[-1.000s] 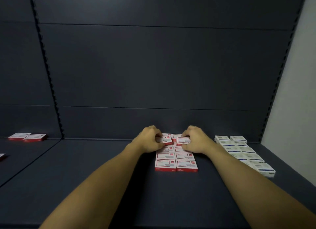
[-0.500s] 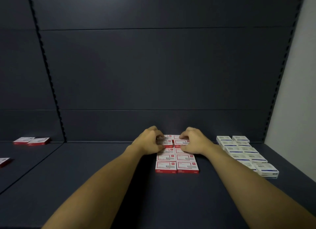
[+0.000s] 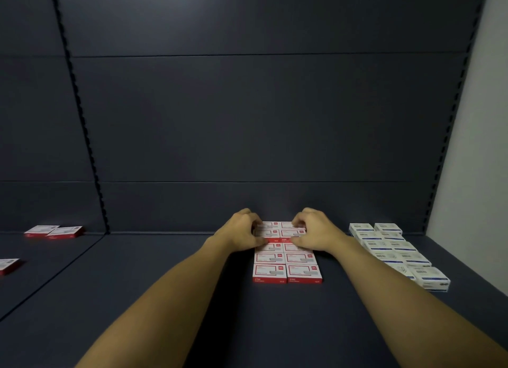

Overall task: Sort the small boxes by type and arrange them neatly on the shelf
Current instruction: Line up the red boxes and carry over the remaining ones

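Observation:
Red-and-white small boxes (image 3: 287, 271) lie in two tidy columns in the middle of the dark shelf (image 3: 165, 299). At the back of these columns sits a raised pair of red boxes. My left hand (image 3: 242, 231) grips the left box of that pair (image 3: 266, 232), thumb at its front edge, fingers curled over its far side. My right hand (image 3: 314, 231) grips the right box (image 3: 292, 233) the same way. White-and-blue small boxes (image 3: 395, 253) stand in two columns at the right.
Two loose red boxes (image 3: 53, 231) lie at the back of the neighbouring shelf bay on the left, and another red box (image 3: 8, 265) sits at the left edge. A white wall (image 3: 478, 148) bounds the shelf on the right. A dark back panel stands right behind the boxes.
Both hands have lowered the two rear red boxes and squared them side by side on the back of the columns. The view has tilted slightly.

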A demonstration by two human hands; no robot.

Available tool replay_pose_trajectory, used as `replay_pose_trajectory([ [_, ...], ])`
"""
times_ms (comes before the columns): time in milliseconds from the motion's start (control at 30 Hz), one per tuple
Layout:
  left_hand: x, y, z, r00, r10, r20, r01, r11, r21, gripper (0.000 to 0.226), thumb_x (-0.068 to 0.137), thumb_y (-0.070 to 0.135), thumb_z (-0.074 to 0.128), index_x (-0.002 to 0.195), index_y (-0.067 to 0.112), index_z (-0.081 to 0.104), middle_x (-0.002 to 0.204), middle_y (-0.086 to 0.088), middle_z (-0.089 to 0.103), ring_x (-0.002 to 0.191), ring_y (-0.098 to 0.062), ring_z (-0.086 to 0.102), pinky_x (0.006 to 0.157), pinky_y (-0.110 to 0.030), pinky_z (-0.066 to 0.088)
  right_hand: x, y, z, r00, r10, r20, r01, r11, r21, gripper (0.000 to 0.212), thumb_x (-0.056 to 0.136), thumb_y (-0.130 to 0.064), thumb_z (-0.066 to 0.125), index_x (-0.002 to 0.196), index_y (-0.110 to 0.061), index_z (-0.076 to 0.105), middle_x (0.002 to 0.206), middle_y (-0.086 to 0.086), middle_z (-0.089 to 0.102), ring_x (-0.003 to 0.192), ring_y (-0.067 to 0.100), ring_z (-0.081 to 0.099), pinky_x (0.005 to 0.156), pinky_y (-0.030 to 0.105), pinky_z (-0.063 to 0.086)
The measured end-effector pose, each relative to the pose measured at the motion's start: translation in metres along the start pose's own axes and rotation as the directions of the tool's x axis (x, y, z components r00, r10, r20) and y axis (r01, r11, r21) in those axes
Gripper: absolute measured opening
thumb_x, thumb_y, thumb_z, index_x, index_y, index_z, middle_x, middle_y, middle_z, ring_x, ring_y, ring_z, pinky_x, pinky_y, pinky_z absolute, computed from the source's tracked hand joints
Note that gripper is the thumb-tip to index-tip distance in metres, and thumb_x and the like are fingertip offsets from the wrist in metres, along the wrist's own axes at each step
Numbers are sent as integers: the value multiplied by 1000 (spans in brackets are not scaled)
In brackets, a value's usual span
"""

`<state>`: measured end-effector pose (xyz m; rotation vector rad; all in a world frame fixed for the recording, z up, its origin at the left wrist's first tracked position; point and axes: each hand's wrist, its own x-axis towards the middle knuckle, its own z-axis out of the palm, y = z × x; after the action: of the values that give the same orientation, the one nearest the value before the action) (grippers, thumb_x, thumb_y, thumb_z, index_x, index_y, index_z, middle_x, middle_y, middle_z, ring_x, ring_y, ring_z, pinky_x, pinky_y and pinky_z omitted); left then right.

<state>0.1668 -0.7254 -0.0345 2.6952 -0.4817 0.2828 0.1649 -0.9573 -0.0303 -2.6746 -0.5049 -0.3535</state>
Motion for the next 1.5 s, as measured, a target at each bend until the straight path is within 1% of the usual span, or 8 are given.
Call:
replay_pose_trajectory([
  [200,-7,-2,-11,1000,-16,-9,16,999,37,45,86,48,73,120,21,62,116,5,50,103,-11,53,90,-28,50,0,-10,-10,1000,-26,-16,25,998,-50,44,82,-38,75,118,-16,65,110,-6,52,101,11,53,87,28,50],
  [333,-21,-4,-24,999,-38,-30,41,995,88,43,90,48,66,123,19,61,117,1,54,103,-16,56,90,-32,52,-2,-21,-12,999,-25,-41,20,995,-99,50,83,-41,70,125,-17,61,119,-2,57,107,14,55,89,34,52],
  [467,-45,-12,-38,992,-102,-80,113,982,149,39,92,39,63,124,17,62,120,-3,58,104,-20,59,90,-35,53,-6,-36,-10,995,-9,-99,-6,989,-148,53,86,-43,66,131,-16,56,124,1,59,108,18,58,84,34,54],
  [633,-87,-26,-58,964,-229,-138,252,951,177,32,92,38,57,115,16,63,116,-5,60,97,-23,61,85,-42,56,-11,-65,-3,995,-61,-76,46,981,-188,50,90,-48,58,128,-16,57,124,2,59,110,20,57,83,35,52],
  [767,-125,-35,-71,927,-329,-181,363,909,207,31,94,36,51,115,14,61,117,-6,57,99,-27,59,85,-43,55,-14,-97,8,990,-136,-33,128,976,-178,46,91,-48,52,122,-15,59,121,5,60,109,24,57,83,35,50],
  [933,-174,-48,-89,885,-409,-223,458,853,250,34,95,37,52,118,14,62,119,-4,57,101,-26,59,84,-40,53,-18,-143,28,967,-250,43,253,956,-145,50,90,-49,52,125,-14,58,123,5,59,115,26,55,89,36,50],
  [1167,-240,-76,-119,820,-508,-265,569,773,280,32,95,37,54,116,14,64,117,-5,58,100,-26,60,84,-42,55,-23,-212,56,928,-354,114,366,925,-102,48,92,-46,52,126,-13,56,124,5,57,112,25,56,84,37,52],
  [1500,-319,-134,-162,770,-517,-374,630,710,316,27,92,32,49,105,14,64,106,-4,61,92,-26,61,79,-43,57,-27,-328,96,901,-419,110,426,903,-55,43,92,-40,55,125,-13,57,125,5,58,112,26,58,86,36,52],
])
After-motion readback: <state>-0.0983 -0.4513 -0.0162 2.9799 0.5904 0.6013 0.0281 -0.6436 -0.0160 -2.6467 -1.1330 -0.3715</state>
